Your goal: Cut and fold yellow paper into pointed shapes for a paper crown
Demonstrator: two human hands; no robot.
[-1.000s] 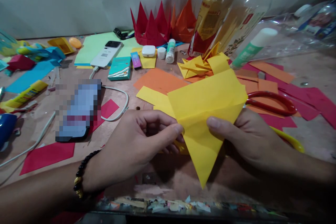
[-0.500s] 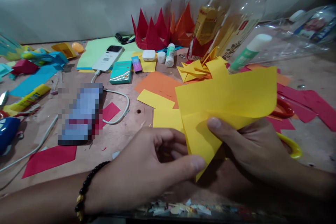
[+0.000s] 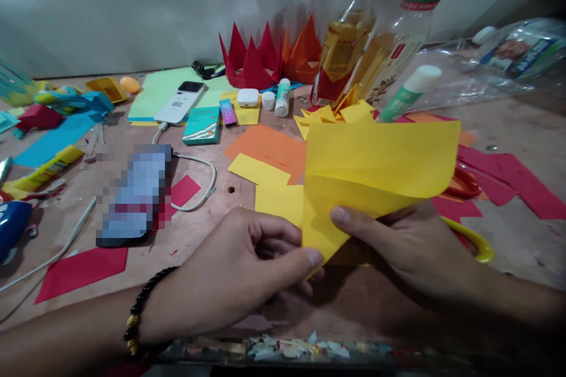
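I hold a yellow sheet of paper (image 3: 375, 171), partly folded, just above the near edge of the table. My left hand (image 3: 239, 274), with a black bead bracelet at the wrist, pinches the sheet's lower corner between thumb and fingers. My right hand (image 3: 402, 244) grips the sheet from the right, thumb on top, fingers hidden beneath. The upper flap curls open toward the right. Under the sheet lie flat yellow pieces (image 3: 260, 171) and an orange sheet (image 3: 269, 144).
Red-handled scissors (image 3: 464, 182) and a yellow handle (image 3: 473, 241) lie right of my hands. Folded yellow points (image 3: 331, 115), red and orange paper crowns (image 3: 269, 56), bottles (image 3: 345, 47), a glue stick (image 3: 409, 91), a phone (image 3: 135, 194) with cable and coloured scraps cover the table.
The folded triangle has been opened: its upper flap lifted and spread to the right. My left hand slid down to the lower corner. The paper sits slightly lower and closer.
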